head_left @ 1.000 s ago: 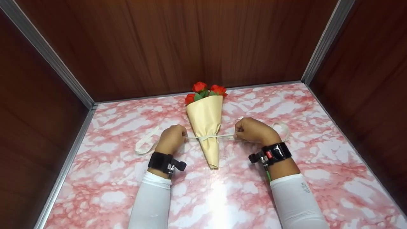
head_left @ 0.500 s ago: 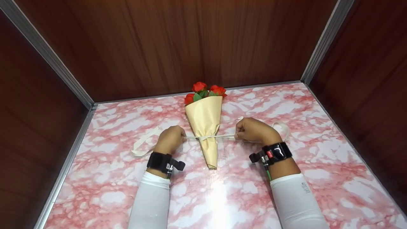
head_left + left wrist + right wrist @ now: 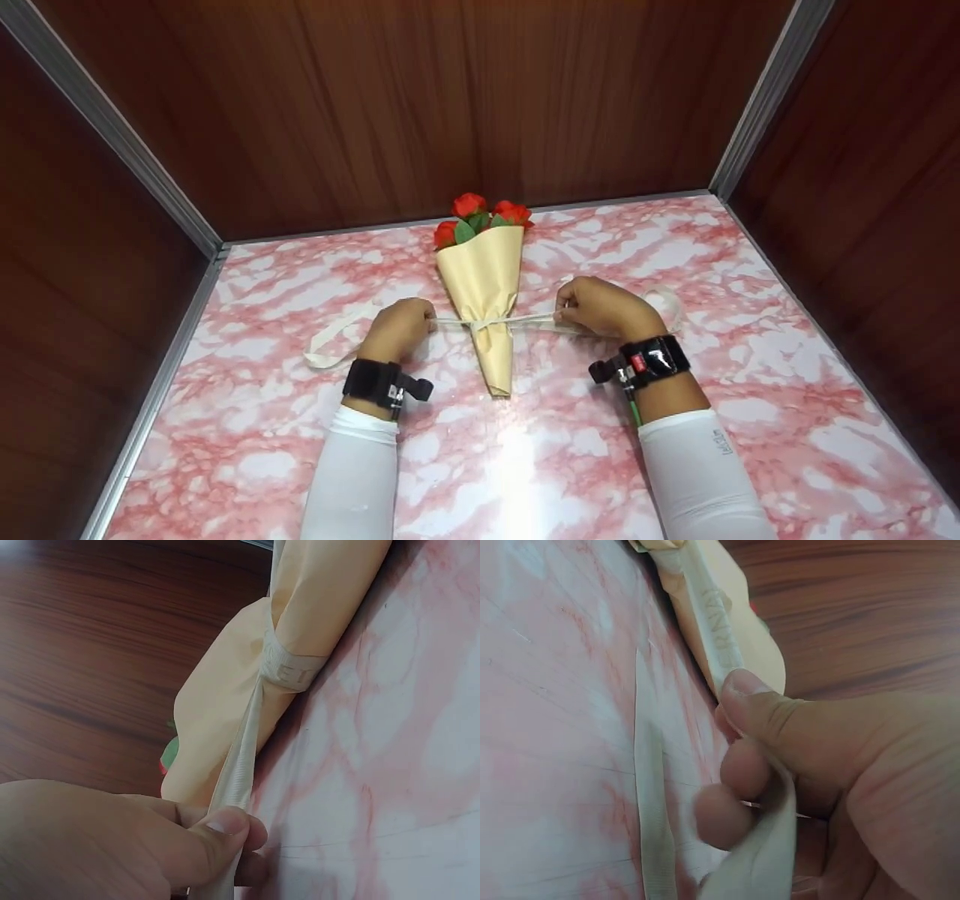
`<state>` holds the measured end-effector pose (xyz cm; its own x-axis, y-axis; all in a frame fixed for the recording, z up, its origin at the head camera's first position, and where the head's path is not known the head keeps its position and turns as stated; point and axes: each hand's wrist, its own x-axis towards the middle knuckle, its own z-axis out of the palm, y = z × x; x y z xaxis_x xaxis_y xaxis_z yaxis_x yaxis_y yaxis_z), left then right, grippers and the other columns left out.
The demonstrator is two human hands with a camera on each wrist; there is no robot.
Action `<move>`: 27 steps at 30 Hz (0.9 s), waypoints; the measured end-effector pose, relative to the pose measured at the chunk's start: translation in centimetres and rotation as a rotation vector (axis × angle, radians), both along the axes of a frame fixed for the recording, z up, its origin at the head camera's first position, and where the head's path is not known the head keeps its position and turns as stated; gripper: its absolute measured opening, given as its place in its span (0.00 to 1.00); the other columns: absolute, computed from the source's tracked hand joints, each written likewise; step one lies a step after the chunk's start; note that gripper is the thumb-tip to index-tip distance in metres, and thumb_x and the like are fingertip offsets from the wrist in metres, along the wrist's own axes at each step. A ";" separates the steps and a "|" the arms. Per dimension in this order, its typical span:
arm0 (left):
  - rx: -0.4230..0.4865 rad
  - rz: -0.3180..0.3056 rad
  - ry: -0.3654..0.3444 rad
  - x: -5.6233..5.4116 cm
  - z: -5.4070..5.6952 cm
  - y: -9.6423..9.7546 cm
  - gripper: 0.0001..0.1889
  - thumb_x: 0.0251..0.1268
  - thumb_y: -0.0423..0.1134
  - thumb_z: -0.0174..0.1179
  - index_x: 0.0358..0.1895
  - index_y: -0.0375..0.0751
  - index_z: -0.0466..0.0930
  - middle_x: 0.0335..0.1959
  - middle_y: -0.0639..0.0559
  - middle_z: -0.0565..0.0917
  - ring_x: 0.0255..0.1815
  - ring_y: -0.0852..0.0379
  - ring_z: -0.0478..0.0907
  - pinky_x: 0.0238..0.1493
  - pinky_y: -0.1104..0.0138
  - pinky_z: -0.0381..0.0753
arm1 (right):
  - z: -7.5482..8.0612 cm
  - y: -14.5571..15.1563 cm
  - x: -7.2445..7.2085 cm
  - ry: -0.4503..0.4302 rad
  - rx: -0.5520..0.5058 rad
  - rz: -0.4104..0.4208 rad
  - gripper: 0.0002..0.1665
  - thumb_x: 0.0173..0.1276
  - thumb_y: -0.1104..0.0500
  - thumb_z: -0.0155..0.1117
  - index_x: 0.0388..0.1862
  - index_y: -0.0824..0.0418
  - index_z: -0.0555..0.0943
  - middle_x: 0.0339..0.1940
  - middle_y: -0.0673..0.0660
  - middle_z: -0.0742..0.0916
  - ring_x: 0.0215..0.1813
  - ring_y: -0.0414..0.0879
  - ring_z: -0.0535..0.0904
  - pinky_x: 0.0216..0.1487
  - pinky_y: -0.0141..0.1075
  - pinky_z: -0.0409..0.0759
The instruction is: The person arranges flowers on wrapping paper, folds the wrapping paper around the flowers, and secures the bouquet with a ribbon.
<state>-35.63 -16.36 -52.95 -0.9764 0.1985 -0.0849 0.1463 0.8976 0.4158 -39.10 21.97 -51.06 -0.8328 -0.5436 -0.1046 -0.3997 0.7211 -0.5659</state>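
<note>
A bouquet of red roses (image 3: 469,204) with green leaves lies on the table, wrapped in pale yellow paper (image 3: 484,274). Around the narrow part of the wrap goes a cream ribbon (image 3: 289,667) with raised lettering, its two ends drawn out sideways. My left hand (image 3: 397,328) pinches the left end between thumb and fingers, as the left wrist view shows. The right hand (image 3: 604,307) pinches the right end, and the ribbon passes on through its curled fingers in the right wrist view. Loose ribbon trails beyond both hands. The far side of the band is hidden.
The tabletop (image 3: 247,465) has a pink and white marbled surface with a bright glare near the front. Dark wood-grain panels (image 3: 450,97) with grey metal edging enclose it at the back and sides. A loose ribbon length (image 3: 652,802) lies on it beneath the right hand.
My left hand has shifted slightly left and the bouquet with it. The loose ribbon loop beside that hand has slid left. The right hand has barely moved; its ribbon now looks slightly spread into two strands.
</note>
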 end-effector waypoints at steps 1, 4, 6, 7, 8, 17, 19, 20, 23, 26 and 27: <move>0.006 -0.005 0.002 0.0 0.1 -0.1 0.05 0.82 0.39 0.65 0.45 0.46 0.90 0.48 0.48 0.91 0.48 0.46 0.85 0.57 0.48 0.85 | 0.0 0.0 0.0 0.005 0.004 -0.004 0.11 0.84 0.57 0.69 0.39 0.58 0.91 0.30 0.49 0.85 0.35 0.43 0.79 0.43 0.39 0.78; 0.037 -0.019 0.003 0.2 0.5 -0.4 0.07 0.84 0.38 0.62 0.48 0.45 0.90 0.50 0.47 0.91 0.50 0.46 0.86 0.59 0.48 0.85 | 0.1 -0.1 -0.2 0.028 0.007 -0.020 0.10 0.82 0.56 0.68 0.41 0.57 0.92 0.33 0.50 0.88 0.39 0.44 0.80 0.47 0.40 0.78; 0.054 -0.027 0.003 0.3 0.8 -0.6 0.08 0.84 0.38 0.61 0.50 0.44 0.91 0.52 0.47 0.92 0.52 0.45 0.86 0.61 0.47 0.85 | 0.3 -0.2 -0.3 0.045 0.001 -0.029 0.09 0.81 0.56 0.68 0.42 0.56 0.92 0.33 0.49 0.88 0.39 0.44 0.80 0.48 0.41 0.78; 0.062 -0.031 0.001 0.3 1.0 -0.8 0.09 0.85 0.38 0.61 0.51 0.43 0.91 0.53 0.47 0.92 0.53 0.45 0.86 0.63 0.47 0.85 | 0.4 -0.2 -0.2 0.043 -0.006 -0.038 0.09 0.80 0.55 0.68 0.42 0.56 0.93 0.32 0.50 0.87 0.38 0.45 0.79 0.47 0.41 0.77; 0.071 -0.033 -0.004 0.4 1.1 -0.9 0.10 0.85 0.39 0.61 0.52 0.43 0.92 0.54 0.47 0.92 0.55 0.46 0.87 0.64 0.47 0.85 | 0.4 -0.2 -0.2 0.042 -0.013 -0.045 0.09 0.80 0.55 0.69 0.43 0.55 0.93 0.31 0.50 0.86 0.38 0.45 0.79 0.46 0.41 0.77; 0.214 -0.006 -0.080 1.1 3.1 -2.0 0.08 0.78 0.37 0.71 0.54 0.43 0.94 0.52 0.50 0.93 0.53 0.48 0.85 0.63 0.49 0.85 | 1.2 0.7 0.0 0.053 -0.072 -0.058 0.12 0.70 0.54 0.82 0.51 0.53 0.95 0.50 0.51 0.96 0.50 0.46 0.85 0.56 0.43 0.83; 0.227 -0.013 -0.074 1.1 3.6 -2.1 0.07 0.78 0.37 0.72 0.52 0.43 0.95 0.50 0.50 0.93 0.51 0.49 0.86 0.61 0.50 0.85 | 1.4 1.0 0.0 0.054 -0.072 -0.052 0.16 0.66 0.57 0.84 0.53 0.54 0.95 0.53 0.53 0.96 0.53 0.47 0.85 0.59 0.45 0.84; 0.221 -0.022 -0.064 1.2 3.8 -2.1 0.07 0.78 0.36 0.72 0.52 0.42 0.95 0.50 0.50 0.93 0.51 0.49 0.86 0.61 0.50 0.86 | 1.5 1.2 0.0 0.053 -0.070 -0.051 0.18 0.65 0.58 0.84 0.54 0.54 0.95 0.54 0.53 0.96 0.54 0.47 0.85 0.60 0.45 0.84; 0.198 -0.056 -0.011 1.5 4.5 -1.9 0.06 0.78 0.35 0.72 0.51 0.40 0.95 0.51 0.48 0.94 0.53 0.47 0.88 0.62 0.49 0.87 | 1.7 1.7 0.1 0.047 -0.076 -0.063 0.19 0.64 0.64 0.79 0.55 0.56 0.95 0.51 0.52 0.95 0.48 0.46 0.83 0.55 0.42 0.83; 0.173 -0.084 0.042 1.8 5.2 -1.6 0.06 0.78 0.34 0.72 0.51 0.40 0.95 0.53 0.46 0.95 0.58 0.45 0.90 0.65 0.47 0.87 | 2.0 2.1 0.1 0.034 -0.107 -0.092 0.18 0.63 0.67 0.75 0.52 0.58 0.94 0.40 0.50 0.91 0.39 0.44 0.78 0.46 0.38 0.79; 0.169 -0.090 0.058 1.9 5.5 -1.4 0.06 0.78 0.34 0.72 0.51 0.41 0.96 0.53 0.46 0.95 0.58 0.44 0.90 0.66 0.47 0.87 | 2.1 2.3 0.0 0.036 -0.118 -0.101 0.17 0.64 0.67 0.74 0.51 0.59 0.94 0.36 0.49 0.89 0.36 0.44 0.76 0.44 0.37 0.77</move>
<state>-33.75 -17.76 -47.49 -0.9563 0.2920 0.0126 0.2508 0.7977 0.5484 -39.06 24.23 -48.98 -0.8858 -0.4639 -0.0139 -0.3504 0.6882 -0.6353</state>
